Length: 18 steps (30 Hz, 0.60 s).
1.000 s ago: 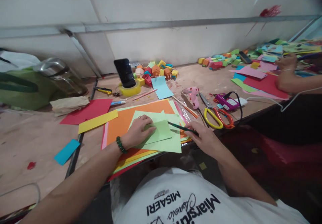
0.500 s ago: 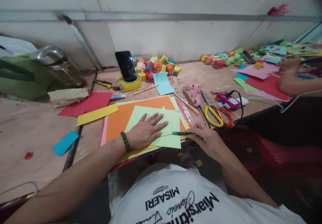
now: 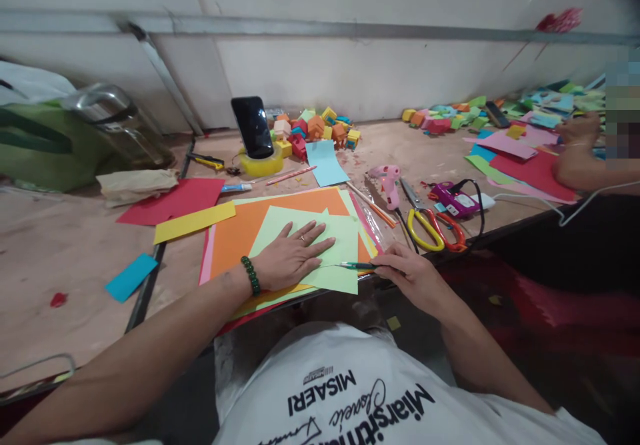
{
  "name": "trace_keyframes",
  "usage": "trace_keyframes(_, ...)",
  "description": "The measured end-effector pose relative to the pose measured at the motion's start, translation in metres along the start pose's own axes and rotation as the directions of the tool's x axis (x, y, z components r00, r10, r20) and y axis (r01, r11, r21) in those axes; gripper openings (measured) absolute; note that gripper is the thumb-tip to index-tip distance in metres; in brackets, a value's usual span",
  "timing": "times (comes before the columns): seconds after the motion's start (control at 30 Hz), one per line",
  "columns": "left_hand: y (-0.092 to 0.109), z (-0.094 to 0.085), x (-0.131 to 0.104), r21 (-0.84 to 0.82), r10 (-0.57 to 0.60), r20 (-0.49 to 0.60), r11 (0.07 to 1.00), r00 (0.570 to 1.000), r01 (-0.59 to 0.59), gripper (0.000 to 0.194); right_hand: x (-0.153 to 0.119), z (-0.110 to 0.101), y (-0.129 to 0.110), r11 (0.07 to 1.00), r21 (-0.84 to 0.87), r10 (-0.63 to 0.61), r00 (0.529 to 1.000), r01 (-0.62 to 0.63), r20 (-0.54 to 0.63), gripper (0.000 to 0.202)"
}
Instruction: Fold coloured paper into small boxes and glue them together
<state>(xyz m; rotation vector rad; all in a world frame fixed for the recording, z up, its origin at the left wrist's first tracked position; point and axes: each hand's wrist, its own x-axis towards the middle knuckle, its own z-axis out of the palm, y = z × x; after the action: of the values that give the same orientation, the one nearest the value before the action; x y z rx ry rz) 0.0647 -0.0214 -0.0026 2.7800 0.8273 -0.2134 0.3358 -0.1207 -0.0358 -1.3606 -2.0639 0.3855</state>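
Note:
My left hand (image 3: 293,253), with a ring and a green bead bracelet, lies flat on a light green paper sheet (image 3: 340,232), fingers spread. In my right hand (image 3: 407,272) is a slim green craft knife (image 3: 361,266), its pale tip pointing left and resting on the sheet near its front edge. A thin line runs across the paper between the tip and my left fingers. Underneath lies an orange sheet (image 3: 227,245) on a stack of coloured papers. The green sheet's front corner overhangs the table edge.
Scissors (image 3: 425,222), a pink glue gun (image 3: 387,182) and a purple device (image 3: 454,200) lie to the right. Behind stand a phone (image 3: 251,127) on a tape roll (image 3: 261,162) and several paper cubes (image 3: 316,127). Another person's hand (image 3: 580,135) rests at far right.
The craft knife's tip has shifted slightly left along the green sheet. My left hand stays in place on the paper; the whole view has shifted a little.

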Motion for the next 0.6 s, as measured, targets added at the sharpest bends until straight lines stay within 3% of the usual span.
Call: trace_keyframes(0.6, 0.001, 0.000, 0.000, -0.026, -0.004, 0.002, 1.000, 1.000, 0.004, 0.052, 0.006, 0.006, -0.014, 0.999, -0.029, -0.033, 0.999, 0.033, 0.024, 0.020)
